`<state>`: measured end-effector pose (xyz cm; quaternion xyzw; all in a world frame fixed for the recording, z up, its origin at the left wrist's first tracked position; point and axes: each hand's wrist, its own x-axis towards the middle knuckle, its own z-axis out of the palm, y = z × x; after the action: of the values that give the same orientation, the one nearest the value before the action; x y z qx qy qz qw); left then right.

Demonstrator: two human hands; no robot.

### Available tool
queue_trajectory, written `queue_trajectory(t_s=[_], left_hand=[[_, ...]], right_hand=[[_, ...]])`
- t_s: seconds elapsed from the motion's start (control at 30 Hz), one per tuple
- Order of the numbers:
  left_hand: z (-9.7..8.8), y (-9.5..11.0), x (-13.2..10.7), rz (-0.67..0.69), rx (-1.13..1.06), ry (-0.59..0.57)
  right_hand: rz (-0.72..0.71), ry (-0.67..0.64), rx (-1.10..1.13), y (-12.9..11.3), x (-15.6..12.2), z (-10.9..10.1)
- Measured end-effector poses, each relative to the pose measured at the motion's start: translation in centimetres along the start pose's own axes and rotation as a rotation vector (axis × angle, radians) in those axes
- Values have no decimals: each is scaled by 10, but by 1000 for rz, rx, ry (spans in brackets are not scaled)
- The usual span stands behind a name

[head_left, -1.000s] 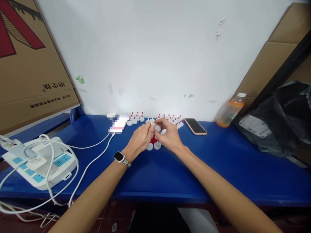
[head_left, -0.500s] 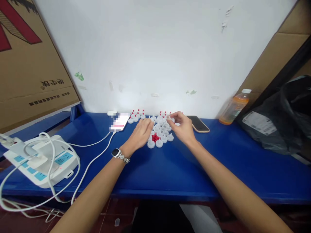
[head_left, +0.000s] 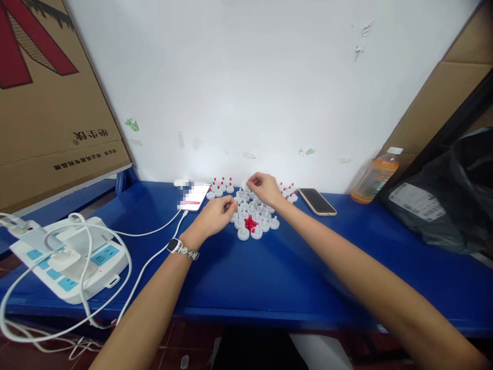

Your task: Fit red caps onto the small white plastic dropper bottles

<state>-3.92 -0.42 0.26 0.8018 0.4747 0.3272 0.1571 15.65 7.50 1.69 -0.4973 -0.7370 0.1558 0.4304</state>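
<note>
A cluster of white translucent nozzle caps (head_left: pixel 265 225) stands on the blue table, round a small pile of red tips (head_left: pixel 250 223). My left hand (head_left: pixel 216 214) is at the cluster's left edge, fingers curled and pressed together; what they hold, if anything, is too small to make out. Over the back of the cluster, my right hand (head_left: pixel 265 188) pinches with thumb and forefinger at a white nozzle cap (head_left: pixel 244 185). White caps with red tips (head_left: pixel 219 191) stand in a group at the back left. More red-tipped caps (head_left: pixel 289 193) show behind my right wrist.
A lit phone (head_left: pixel 197 199) on a white cable lies at left, a dark-screened phone (head_left: pixel 317 201) at right. A power strip (head_left: pixel 69 262) with looping cables takes up the left end. An orange drink bottle (head_left: pixel 375 177) and a black bag (head_left: pixel 442 190) are at right.
My right hand has moved left across the back of the cluster, uncovering red-tipped caps at right. My left hand has drawn back slightly and curled its fingers. The view has shifted a little.
</note>
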Motion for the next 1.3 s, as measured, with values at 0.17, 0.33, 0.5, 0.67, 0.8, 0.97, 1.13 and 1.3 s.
queue_trajectory(t_s=[0.17, 0.33, 0.5, 0.67, 0.8, 0.97, 1.13, 1.3], left_hand=[[0, -5, 0, -23, 32, 4], [2, -7, 0, -49, 72, -24], [3, -11, -1, -97, 133, -73], [4, -10, -1, -122, 161, -66], [3, -10, 0, -142, 159, -59], [2, -11, -1, -127, 158, -49], [0, -4, 0, -93, 112, 43], [5, 16, -1, 15, -15, 160]], right_hand=[[8, -116, -345, 10, 49, 33], [29, -247, -479, 23, 74, 52], [32, -366, -536, 27, 83, 52], [12, -347, -532, 17, 81, 54], [14, -348, -523, 10, 75, 67], [44, -309, -473, 2, 67, 70], [-10, -149, -280, -8, 35, 35], [-177, -176, 174, -19, -32, -9]])
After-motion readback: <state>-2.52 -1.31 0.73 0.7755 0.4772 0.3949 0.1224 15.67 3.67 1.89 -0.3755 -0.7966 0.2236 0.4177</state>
